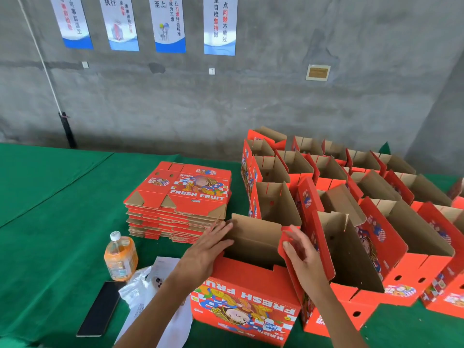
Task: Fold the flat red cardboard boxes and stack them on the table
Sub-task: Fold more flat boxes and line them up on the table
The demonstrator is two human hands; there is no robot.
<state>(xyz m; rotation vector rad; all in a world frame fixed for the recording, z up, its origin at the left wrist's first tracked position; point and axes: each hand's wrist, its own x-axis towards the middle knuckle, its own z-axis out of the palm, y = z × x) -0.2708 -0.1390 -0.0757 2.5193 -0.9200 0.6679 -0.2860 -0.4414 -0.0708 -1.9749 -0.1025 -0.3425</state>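
At the near edge of the green-covered bench (62,197), a red box (247,295) stood half-assembled, its printed front facing the camera upside down. The left hand (206,249) lay with straight fingers against the box's upright brown flap (253,237). The right hand (302,257) gripped the red side flap (291,249), thumb on its near face. Behind and left sat the stack of flat boxes (178,202); to the right stood rows of folded boxes (351,197). A juice bottle (120,257), a phone (99,308) and a plastic bag (140,290) lay to the left.
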